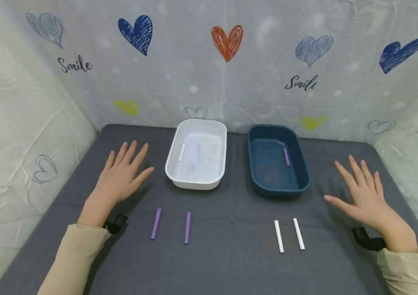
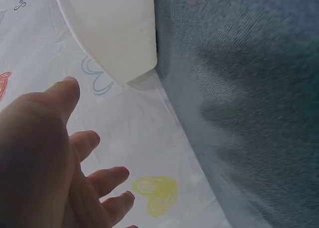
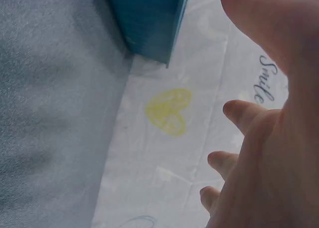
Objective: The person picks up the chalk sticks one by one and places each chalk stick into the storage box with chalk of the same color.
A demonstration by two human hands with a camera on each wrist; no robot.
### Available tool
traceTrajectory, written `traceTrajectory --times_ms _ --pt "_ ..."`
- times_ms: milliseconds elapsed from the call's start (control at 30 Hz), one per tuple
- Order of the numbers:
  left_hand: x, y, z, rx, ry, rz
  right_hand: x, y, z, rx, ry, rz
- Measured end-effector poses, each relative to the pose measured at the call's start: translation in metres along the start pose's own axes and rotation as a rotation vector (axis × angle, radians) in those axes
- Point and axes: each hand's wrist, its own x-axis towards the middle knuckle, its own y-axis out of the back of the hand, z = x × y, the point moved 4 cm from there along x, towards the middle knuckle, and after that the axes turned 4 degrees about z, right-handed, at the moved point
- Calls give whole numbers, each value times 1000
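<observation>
My left hand [image 1: 122, 178] is spread over the table's left side, left of a white tray [image 1: 195, 185], holding nothing. On the right, my right hand [image 1: 365, 196] is likewise spread and holds nothing, to the right of a dark blue tray [image 1: 279, 192]. One white chalk stick [image 1: 182, 152] lies in the white tray; one purple chalk stick [image 1: 286, 157] lies in the blue tray. Two more purple sticks, a left one [image 1: 156, 223] and a right one [image 1: 188, 228], lie in front of the white tray. Two white sticks [image 1: 279, 236] lie before the blue tray.
A dark grey cloth [image 1: 227, 262] covers the table. Behind it and at both sides hangs a pale curtain [image 1: 179, 73] printed with hearts and the word Smile. The two trays stand side by side near the table's back edge, a narrow gap between them.
</observation>
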Motion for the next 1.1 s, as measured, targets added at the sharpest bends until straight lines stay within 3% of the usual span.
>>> traceTrajectory --times_ms 333,667,1100 --pt "9 7 11 -40 -6 -3 1 -4 -17 68 102 55" --pt "12 -3 26 -82 -31 10 0 -19 -31 236 296 191" --pt "17 -17 40 -68 -66 5 -12 -46 -55 474 417 259"
